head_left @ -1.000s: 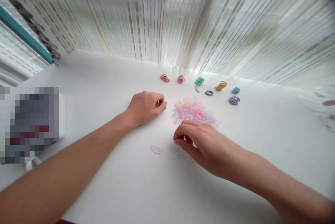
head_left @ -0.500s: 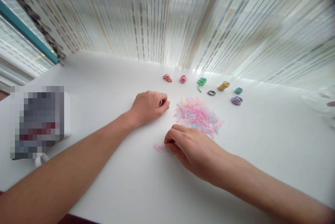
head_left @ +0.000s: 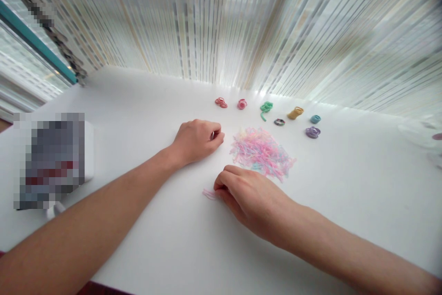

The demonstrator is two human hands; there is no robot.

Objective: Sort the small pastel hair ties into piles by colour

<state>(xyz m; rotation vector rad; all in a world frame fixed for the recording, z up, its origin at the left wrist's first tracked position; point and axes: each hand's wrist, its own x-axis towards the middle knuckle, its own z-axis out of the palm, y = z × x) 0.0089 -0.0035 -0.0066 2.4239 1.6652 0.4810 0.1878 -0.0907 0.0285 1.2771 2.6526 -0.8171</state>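
Pink strands (head_left: 208, 193), lower centre: right hand (head_left: 250, 196) at their end, grip narrow, hold unclear. Left hand (head_left: 196, 141) loosely curled, contents unclear. Fine pinch seems needed.

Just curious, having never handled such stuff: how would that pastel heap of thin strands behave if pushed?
The pastel heap would probably spread rather than slide as one, since its strands lie loosely crisscrossed. Being such thin pieces, they look light and likely floppy; overlapping ones may drag neighbours along.
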